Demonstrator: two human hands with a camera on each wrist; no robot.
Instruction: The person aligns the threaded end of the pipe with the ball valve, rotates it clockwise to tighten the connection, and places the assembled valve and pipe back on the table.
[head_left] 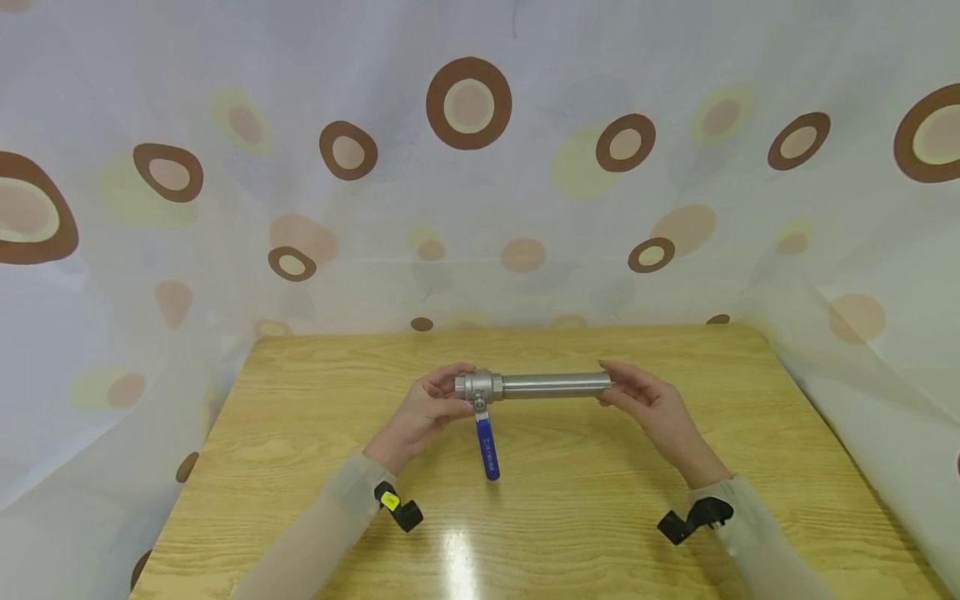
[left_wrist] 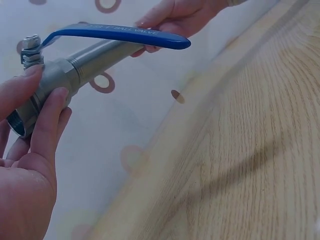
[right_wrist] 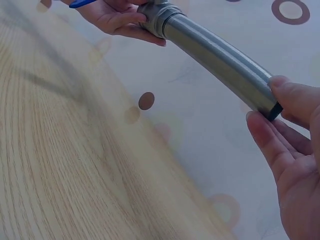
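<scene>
A metal ball valve (head_left: pixel 483 386) with a blue lever handle (head_left: pixel 487 448) is joined to a straight steel pipe (head_left: pixel 557 385), both held level above the table. My left hand (head_left: pixel 422 417) grips the valve body (left_wrist: pixel 52 80) with thumb and fingers at its open end. In the head view the lever points down toward me. My right hand (head_left: pixel 663 417) pinches the far end of the pipe (right_wrist: pixel 220 60) between thumb and fingers. Threads show where pipe and valve meet in the left wrist view.
Below the hands lies a wooden table (head_left: pixel 570 517) with a light glare near its front. A white curtain (head_left: pixel 525 192) with brown and yellow dots hangs behind the table and along both sides.
</scene>
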